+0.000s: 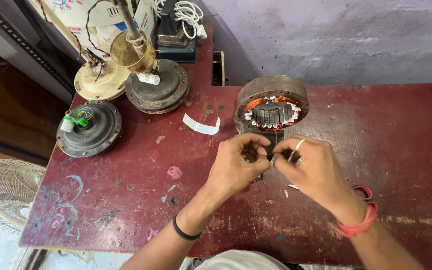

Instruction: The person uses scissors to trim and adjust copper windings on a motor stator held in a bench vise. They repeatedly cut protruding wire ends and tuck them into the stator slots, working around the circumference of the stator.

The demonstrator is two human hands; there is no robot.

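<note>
A white fan guard (3, 187) sits on the floor past the left edge of the old red tabletop (401, 135), which has paint spots and scratches. Near the far left corner lie three round fan motors (89, 128). A curled white strip (201, 125) lies near the middle. The left hand (236, 165) and right hand (308, 167) pinch a small strip (272, 160) together, just in front of the motor ring with copper wire (272, 109). A grey wall (336, 40) stands behind.
</note>
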